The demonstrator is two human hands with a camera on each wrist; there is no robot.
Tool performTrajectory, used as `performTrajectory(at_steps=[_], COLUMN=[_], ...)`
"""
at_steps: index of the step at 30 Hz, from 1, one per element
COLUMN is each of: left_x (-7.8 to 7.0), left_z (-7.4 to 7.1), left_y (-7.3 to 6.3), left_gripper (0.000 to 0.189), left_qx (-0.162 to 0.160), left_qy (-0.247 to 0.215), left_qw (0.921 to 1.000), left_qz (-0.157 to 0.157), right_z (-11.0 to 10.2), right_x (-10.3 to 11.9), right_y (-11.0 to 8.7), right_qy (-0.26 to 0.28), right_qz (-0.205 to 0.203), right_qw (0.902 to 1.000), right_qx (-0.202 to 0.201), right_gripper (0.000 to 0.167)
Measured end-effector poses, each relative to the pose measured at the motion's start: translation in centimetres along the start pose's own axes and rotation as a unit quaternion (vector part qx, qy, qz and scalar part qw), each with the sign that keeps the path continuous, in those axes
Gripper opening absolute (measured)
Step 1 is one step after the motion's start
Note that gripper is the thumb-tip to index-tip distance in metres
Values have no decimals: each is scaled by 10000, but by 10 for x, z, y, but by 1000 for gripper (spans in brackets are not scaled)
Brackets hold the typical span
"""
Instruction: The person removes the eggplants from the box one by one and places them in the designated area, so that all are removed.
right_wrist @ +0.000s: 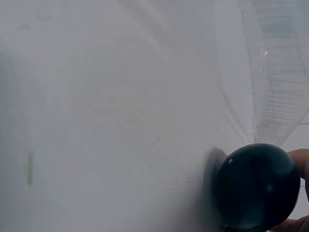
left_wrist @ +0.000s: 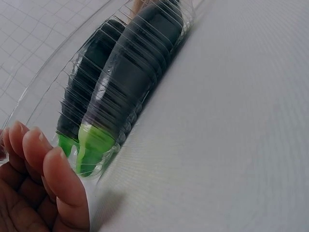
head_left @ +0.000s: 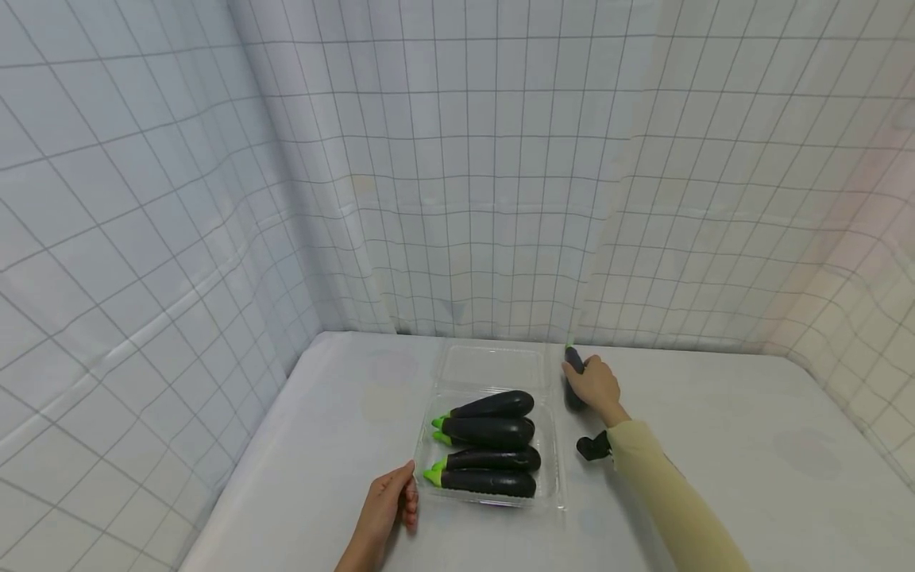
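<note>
My right hand [head_left: 596, 387] grips a dark eggplant [head_left: 574, 397] just right of the clear plastic container, its green stem end pointing away. In the right wrist view the rounded end of this eggplant [right_wrist: 258, 187] shows, with fingers [right_wrist: 300, 162] beside it. Whether it touches the table cannot be told. Several eggplants [head_left: 493, 432] lie side by side in the container [head_left: 548, 477], green stems to the left. At its near left corner is my left hand [head_left: 386, 502], fingers loosely bent with nothing between them; in the left wrist view the fingertips [left_wrist: 36, 145] are beside the container wall.
The container's clear lid [head_left: 493, 367] is folded back flat on the white table [head_left: 715, 445]. A small black object [head_left: 593, 446] is beside the right sleeve [head_left: 668, 492]. White grid-patterned curtains [head_left: 493, 199] hang behind the table and at both sides.
</note>
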State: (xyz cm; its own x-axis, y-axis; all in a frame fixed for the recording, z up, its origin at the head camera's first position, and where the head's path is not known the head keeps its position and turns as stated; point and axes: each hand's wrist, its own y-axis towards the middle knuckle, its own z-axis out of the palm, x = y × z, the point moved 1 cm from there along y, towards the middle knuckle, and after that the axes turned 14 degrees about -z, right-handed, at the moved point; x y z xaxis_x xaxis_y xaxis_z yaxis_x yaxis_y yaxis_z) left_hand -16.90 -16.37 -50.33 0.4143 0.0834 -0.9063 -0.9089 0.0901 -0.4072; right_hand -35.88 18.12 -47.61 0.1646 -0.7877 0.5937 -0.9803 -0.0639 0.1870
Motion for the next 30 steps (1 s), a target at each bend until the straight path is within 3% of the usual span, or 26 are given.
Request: performTrajectory(at_steps=[8, 19, 24, 30], left_x=[-1, 1, 1, 1], left_z=[1, -1, -2, -2], left_y=[-2, -1, 0, 1], left_gripper=[42, 43, 43, 43], left_qx=[-29, -17, -32, -50], left_qy=[2, 25, 28, 40], left_qw=[10000, 10000, 9999, 9999], left_qz=[-43, -43, -100, -113], right_z=[0, -4, -2, 0], right_x=[0, -2, 2, 16], right_y=[-2, -7, -8, -12], right_qy=[-202, -204, -246, -415], right_qz=[91, -54, -238, -785], right_qw=[9997, 9997, 9984, 9902], right_qx=[34, -115, -457, -1080], right_gripper=[66, 67, 62, 53])
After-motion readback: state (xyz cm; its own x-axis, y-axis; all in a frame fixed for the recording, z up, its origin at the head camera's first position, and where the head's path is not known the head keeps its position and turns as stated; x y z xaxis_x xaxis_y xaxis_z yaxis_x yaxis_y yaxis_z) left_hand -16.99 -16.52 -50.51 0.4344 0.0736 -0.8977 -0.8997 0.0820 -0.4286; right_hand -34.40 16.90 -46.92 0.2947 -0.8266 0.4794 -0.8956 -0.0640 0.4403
